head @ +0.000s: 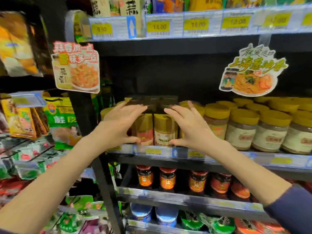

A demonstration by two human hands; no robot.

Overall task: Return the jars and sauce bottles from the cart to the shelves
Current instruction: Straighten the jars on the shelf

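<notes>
Cupped left hand (pixel 119 125) and right hand (pixel 190 127), fingers spread, around gold-labelled jars (pixel 164 129) at shelf edge (pixel 219 157). Seemingly mid-placement; cart unseen, remainder unknown.

Glossy gold foil labels are noted on the jars (pixel 164 128), matt yellow plastic on neighbouring lids (pixel 217 111), and dark painted metal on the shelves (pixel 168 160).
</notes>
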